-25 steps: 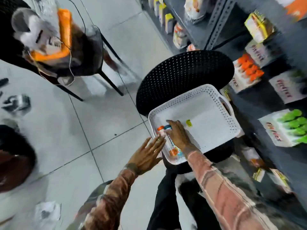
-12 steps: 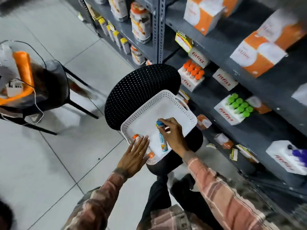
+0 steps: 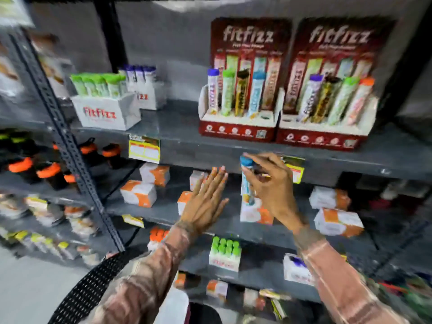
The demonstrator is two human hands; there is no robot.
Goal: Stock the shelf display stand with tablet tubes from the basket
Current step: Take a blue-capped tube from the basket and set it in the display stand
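My right hand (image 3: pixel 272 185) grips a blue-capped tablet tube (image 3: pixel 246 176), held upright just below the front edge of the grey shelf (image 3: pixel 187 136). My left hand (image 3: pixel 205 199) hovers flat beside it, fingers apart and holding nothing. Two red display stands sit on that shelf above the hands. The left stand (image 3: pixel 236 130) carries several upright tubes and shows an open slot at its right end. The right stand (image 3: pixel 320 136) also carries several tubes. The basket is mostly hidden; only a white edge (image 3: pixel 174 305) shows at the bottom.
A white box of green-capped tubes (image 3: pixel 105 111) stands on the same shelf to the left. Orange-and-white boxes (image 3: pixel 138 192) fill the shelf below. A perforated upright post (image 3: pixel 70 148) runs down the left. The black chair back (image 3: pixel 93 284) sits at the bottom.
My view has swung up from the basket on the chair to the shelf. My right hand lifted the blue-capped tube out of the basket to shelf height. My left hand rose off the basket rim.
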